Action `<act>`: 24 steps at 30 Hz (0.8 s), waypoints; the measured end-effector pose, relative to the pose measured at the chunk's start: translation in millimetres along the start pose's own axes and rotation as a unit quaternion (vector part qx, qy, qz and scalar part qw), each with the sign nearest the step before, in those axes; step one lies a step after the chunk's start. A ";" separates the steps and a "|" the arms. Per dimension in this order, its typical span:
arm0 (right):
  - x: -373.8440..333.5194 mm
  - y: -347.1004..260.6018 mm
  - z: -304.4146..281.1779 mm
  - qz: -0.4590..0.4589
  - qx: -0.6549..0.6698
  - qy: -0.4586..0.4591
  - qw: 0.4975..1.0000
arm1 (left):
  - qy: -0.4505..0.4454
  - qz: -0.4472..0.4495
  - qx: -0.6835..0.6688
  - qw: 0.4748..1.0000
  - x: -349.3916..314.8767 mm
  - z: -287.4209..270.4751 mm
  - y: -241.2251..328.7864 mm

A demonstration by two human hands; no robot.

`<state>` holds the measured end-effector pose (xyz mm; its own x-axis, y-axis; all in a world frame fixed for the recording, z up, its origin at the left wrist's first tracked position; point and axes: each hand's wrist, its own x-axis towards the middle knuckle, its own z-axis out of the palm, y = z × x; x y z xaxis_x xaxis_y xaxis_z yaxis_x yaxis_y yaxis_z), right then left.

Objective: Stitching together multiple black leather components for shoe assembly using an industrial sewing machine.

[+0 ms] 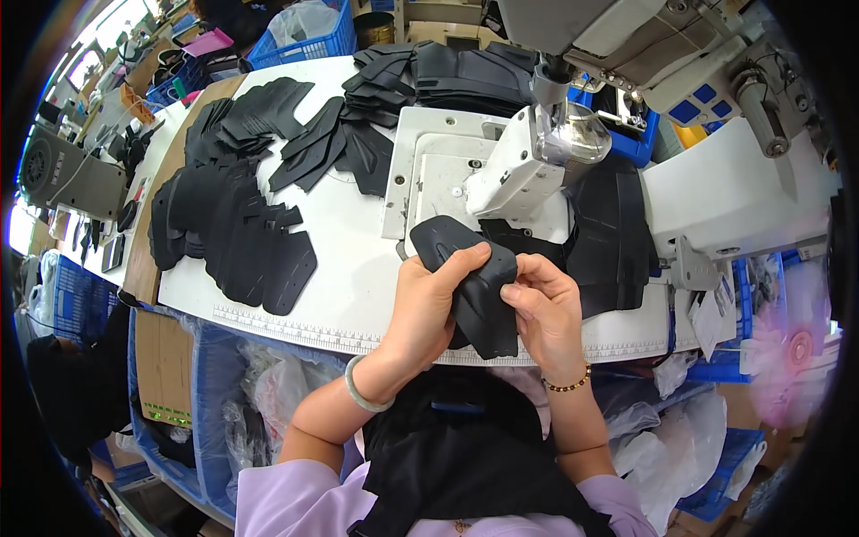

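Observation:
A black, curved sheet-like piece (483, 309), which looks like a shoe-upper part, is held up just in front of the sewing machine's white post (519, 166). My left hand (420, 309) grips its left side, the thumb pressed on top and the other fingers underneath. At the right edge my right hand (548, 313) pinches the piece between thumb and fingers. Behind and right of my hands, more black pieces (608, 237) lie beside the post. Stacks of similar black pieces (237, 233) spread over the left of the white table (344, 259).
The machine head (582, 36) overhangs from the upper right. A ruler strip (295, 333) runs along the table's front edge. Below it are a blue-lined bin (215, 385) and plastic bags (680, 447). At far right a pink fan (796, 349) looks blurred. Another machine (72, 174) stands left.

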<state>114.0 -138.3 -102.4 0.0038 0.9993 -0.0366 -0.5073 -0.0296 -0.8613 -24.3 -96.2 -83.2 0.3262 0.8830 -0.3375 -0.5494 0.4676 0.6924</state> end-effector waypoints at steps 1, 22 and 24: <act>1.2 1.2 -0.2 -0.007 -0.005 -0.001 1.000 | 0.001 -0.002 -0.001 1.000 0.2 -1.3 -0.3; 14.4 7.6 15.9 0.029 -0.055 -0.015 0.998 | 0.004 0.179 0.146 0.973 -3.1 -23.2 -0.2; 16.2 7.9 19.0 0.034 -0.058 -0.018 0.998 | 0.024 0.115 0.092 0.989 -0.7 -26.0 3.4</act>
<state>93.7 -122.0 -100.1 -0.0598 0.9950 -0.0800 -0.4016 -0.0974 -0.9106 -46.4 -94.2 -97.3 0.1706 0.9679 -0.1845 -0.4544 0.2434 0.8569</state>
